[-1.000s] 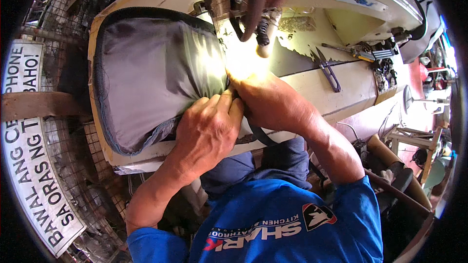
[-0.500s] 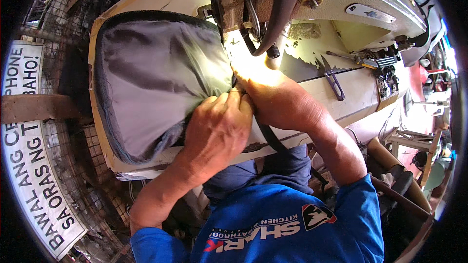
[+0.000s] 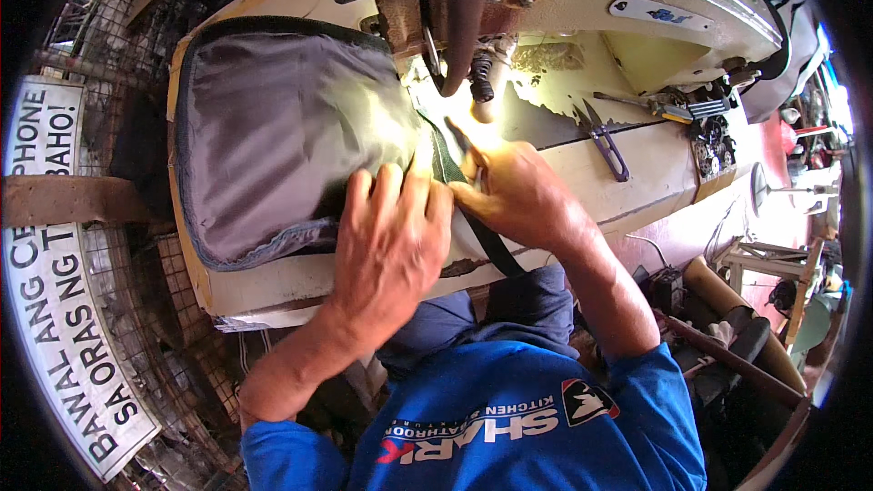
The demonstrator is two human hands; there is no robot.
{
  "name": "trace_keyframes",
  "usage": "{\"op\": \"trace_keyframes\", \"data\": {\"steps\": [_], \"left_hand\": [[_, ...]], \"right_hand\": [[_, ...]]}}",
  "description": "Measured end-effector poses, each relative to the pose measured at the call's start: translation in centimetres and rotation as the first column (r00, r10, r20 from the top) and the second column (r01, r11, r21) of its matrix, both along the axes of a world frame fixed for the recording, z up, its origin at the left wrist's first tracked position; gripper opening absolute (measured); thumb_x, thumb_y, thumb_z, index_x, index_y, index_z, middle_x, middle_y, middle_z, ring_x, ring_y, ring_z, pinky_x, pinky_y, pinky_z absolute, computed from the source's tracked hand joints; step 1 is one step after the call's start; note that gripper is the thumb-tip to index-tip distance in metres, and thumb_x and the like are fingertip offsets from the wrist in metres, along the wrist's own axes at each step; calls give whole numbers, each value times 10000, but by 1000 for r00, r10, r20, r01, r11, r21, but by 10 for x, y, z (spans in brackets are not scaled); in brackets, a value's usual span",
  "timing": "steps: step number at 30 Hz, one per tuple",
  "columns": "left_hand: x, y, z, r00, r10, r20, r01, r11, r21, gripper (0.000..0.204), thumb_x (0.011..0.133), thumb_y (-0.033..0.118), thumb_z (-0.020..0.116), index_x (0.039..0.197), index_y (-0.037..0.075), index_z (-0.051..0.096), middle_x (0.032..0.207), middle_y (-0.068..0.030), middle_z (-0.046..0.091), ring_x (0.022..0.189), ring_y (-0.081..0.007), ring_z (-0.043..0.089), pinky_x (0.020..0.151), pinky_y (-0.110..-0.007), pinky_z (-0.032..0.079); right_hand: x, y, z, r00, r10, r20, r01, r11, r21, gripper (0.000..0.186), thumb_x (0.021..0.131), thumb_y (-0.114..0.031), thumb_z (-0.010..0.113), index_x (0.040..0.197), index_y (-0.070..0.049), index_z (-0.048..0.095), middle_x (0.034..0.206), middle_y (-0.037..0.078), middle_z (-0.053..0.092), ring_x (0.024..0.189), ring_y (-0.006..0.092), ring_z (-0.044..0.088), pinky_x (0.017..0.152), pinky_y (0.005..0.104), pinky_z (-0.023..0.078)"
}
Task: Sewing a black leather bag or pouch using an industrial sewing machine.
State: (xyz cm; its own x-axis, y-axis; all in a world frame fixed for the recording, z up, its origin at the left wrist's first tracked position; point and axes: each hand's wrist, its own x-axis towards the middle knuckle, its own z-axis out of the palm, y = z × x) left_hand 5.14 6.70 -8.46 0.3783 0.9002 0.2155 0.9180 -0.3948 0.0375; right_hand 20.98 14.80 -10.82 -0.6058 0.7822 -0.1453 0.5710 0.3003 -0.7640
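1. Two hands work at a sewing table; findings run left to right.
2. At far left, a white sign with black lettering hangs against wire mesh.
3. A grey bag with dark piped edging lies flat on the table top, its lining side up. Whether anything is inside the bag cannot be told.
4. The left hand lies palm down on the right edge of the bag, fingers spread apart and pressing the cloth flat; it clamps nothing.
5. A dark strap runs from under the needle area, between the two hands, down over the table's front edge.
6. The right hand rests just beside the left, fingers drawn together and pinching the strap and bag edge near the brightly lit needle area.
7. The sewing machine, cream coloured, stands above both hands.
8. Farther right, thread snips with dark handles lie on the table, well apart from the hands.
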Motion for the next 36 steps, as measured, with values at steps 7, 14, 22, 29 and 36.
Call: {"op": "trace_keyframes", "data": {"steps": [7,14,22,29,36], "left_hand": [[7,-13,-18,999,49,-23,-47,996,75,180,791,91,608,929,-7,671,1022,-123,647,877,-233,544,758,-365,432],[-8,-9,-21,997,-75,-22,77,993,90,266,777,81,610,1015,-28,660,1092,-102,649,903,-247,569,751,-386,444],[0,-7,-20,999,-36,21,35,997,75,268,769,63,605,1012,-31,665,1044,-115,634,889,-262,562,770,-378,458],[-8,-4,-23,994,-90,54,83,989,122,197,764,105,612,917,-15,646,1007,-111,612,853,-243,541,729,-358,445],[-2,-1,-19,996,-76,54,71,993,89,143,774,89,609,884,1,628,964,-111,577,839,-248,537,732,-363,448]], "right_hand": [[5,-20,-3,997,-37,-71,33,998,-47,286,813,-126,667,1053,5,583,822,253,653,836,453,631,728,514,506],[5,-21,-7,988,65,-137,-58,997,52,217,823,-118,641,989,5,577,849,254,640,867,458,619,754,517,498],[4,-21,-19,969,114,-218,-91,990,111,220,812,-92,650,988,14,568,830,253,641,850,455,626,740,518,499],[10,-21,-4,976,51,-210,-68,995,-72,250,835,-100,644,1050,7,573,804,237,640,796,442,632,697,501,499],[8,-22,-22,973,129,-193,-88,974,207,470,831,-76,653,1285,-9,552,781,198,640,688,380,626,638,441,496]]}}
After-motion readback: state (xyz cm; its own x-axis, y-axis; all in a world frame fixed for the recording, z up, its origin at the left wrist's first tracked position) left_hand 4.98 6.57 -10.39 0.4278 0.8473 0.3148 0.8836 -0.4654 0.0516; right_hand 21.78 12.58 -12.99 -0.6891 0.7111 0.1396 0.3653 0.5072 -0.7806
